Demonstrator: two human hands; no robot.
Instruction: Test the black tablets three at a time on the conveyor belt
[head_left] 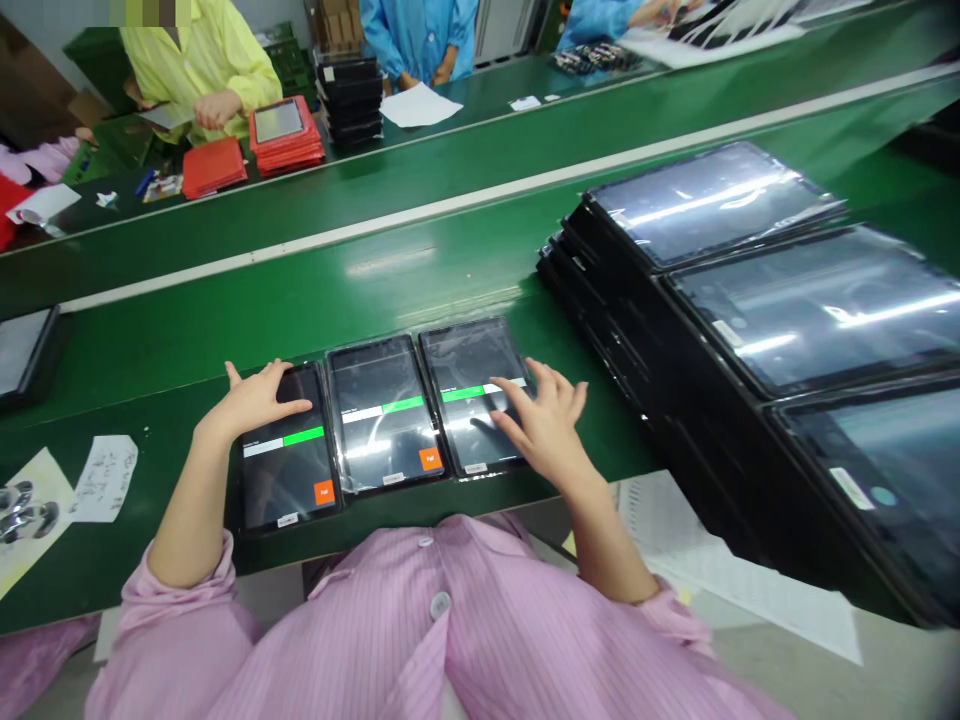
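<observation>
Three tablets lie side by side on the green bench in front of me, each with a white and green bar on a dark screen. On the left tablet (289,480) and the middle tablet (382,420) an orange square shows near the lower right corner. My left hand (259,400) rests over the upper left part of the left tablet, fingers spread. Over the right edge of the right tablet (472,350) is my right hand (546,420), its fingers apart and the index finger at the bar. Whether that fingertip touches the glass I cannot tell. Neither hand holds anything.
Tall stacks of tablets (817,310) stand close on my right. At the left are another tablet (22,350) and a handwritten paper slip (106,478). Across the belt (315,280), co-workers stand by red cases (289,150) and a black stack (351,100).
</observation>
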